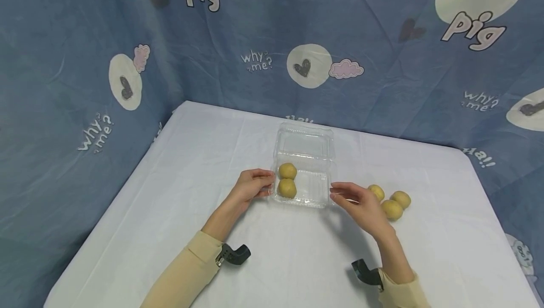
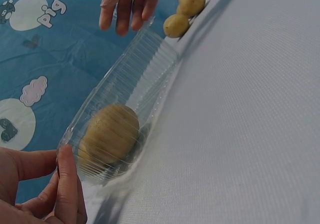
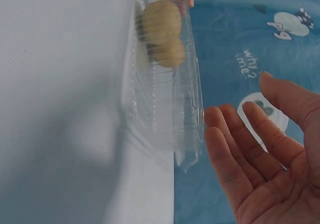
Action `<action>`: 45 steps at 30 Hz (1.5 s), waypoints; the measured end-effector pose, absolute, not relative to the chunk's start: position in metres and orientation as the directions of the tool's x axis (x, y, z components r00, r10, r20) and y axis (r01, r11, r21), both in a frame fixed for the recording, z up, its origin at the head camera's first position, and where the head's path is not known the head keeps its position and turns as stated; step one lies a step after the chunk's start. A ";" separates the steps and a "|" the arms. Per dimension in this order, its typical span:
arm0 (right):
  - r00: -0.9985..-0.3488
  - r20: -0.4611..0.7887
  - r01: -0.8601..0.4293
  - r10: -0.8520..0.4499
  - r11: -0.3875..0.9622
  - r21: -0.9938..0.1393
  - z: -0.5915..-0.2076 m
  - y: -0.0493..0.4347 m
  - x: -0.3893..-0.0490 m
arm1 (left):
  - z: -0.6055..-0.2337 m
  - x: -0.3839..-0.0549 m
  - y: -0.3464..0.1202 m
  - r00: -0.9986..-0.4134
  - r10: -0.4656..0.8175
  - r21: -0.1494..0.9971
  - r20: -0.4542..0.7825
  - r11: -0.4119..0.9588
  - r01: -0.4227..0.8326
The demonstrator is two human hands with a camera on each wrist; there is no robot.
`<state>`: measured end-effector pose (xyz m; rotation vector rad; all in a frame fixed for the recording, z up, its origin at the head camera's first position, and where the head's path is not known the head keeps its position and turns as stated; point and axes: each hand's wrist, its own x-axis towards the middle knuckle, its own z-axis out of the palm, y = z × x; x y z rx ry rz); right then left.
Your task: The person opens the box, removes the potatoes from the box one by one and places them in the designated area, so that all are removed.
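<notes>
The clear hinged container point(image 1: 312, 186) rests on the white tabletop point(image 1: 272, 260), its lid point(image 1: 303, 143) laid back toward 12 o'clock. Two potatoes point(image 1: 287, 188) sit inside, one behind the other, along the 9 o'clock side. The left hand point(image 1: 251, 186) is at the 9 o'clock edge; the left wrist view shows thumb and fingertips pinching the rim, a detail less distinct from the head. The right hand point(image 1: 362, 205) is near 3 o'clock, fingers extended, holding nothing; only the right wrist view exposes its palm. Fingertip contact cannot be determined. Three loose potatoes point(image 1: 392, 210) lie between 3 and 4 o'clock; the left wrist view shows two.
</notes>
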<state>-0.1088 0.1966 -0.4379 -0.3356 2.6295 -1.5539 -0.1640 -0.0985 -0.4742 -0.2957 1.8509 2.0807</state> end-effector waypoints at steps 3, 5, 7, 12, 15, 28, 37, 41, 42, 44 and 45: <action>-0.972 0.077 -0.176 -0.223 0.467 -0.866 -0.439 0.194 -0.111 | -0.474 -0.164 -0.099 -0.921 0.110 0.919 -0.373 -0.092 -0.383; -0.970 0.092 -0.192 -0.227 0.471 -0.861 -0.440 0.192 -0.112 | -0.473 -0.164 -0.099 -0.921 0.109 0.920 -0.373 -0.088 -0.383; -0.967 0.108 -0.208 -0.231 0.468 -0.859 -0.441 0.190 -0.113 | -0.473 -0.164 -0.099 -0.922 0.109 0.921 -0.372 -0.085 -0.381; -0.960 0.129 -0.228 -0.247 0.427 -0.875 -0.441 0.184 -0.116 | -0.474 -0.164 -0.099 -0.921 0.115 0.920 -0.373 -0.084 -0.383; -0.957 0.137 -0.236 -0.255 0.413 -0.879 -0.443 0.178 -0.119 | -0.474 -0.164 -0.099 -0.917 0.118 0.916 -0.380 -0.086 -0.391; -0.945 0.123 -0.253 -0.305 0.436 -0.864 -0.446 0.159 -0.131 | -0.463 -0.162 -0.102 -0.904 0.163 0.908 -0.396 -0.076 -0.412; -0.937 0.076 -0.241 -0.340 0.475 -0.846 -0.447 0.150 -0.136 | -0.475 -0.165 -0.099 -0.916 0.134 0.915 -0.378 -0.099 -0.392; -0.935 0.052 -0.234 -0.352 0.498 -0.835 -0.446 0.145 -0.139 | -0.475 -0.165 -0.099 -0.916 0.129 0.914 -0.379 -0.104 -0.393; -0.935 0.044 -0.230 -0.353 0.504 -0.833 -0.446 0.144 -0.139 | -0.475 -0.165 -0.099 -0.916 0.128 0.914 -0.379 -0.105 -0.393; -0.934 0.028 -0.224 -0.356 0.522 -0.823 -0.446 0.141 -0.141 | -0.474 -0.164 -0.099 -0.917 0.128 0.914 -0.378 -0.109 -0.392; -0.934 0.019 -0.219 -0.356 0.530 -0.819 -0.447 0.140 -0.142 | -0.473 -0.164 -0.099 -0.918 0.127 0.914 -0.377 -0.109 -0.390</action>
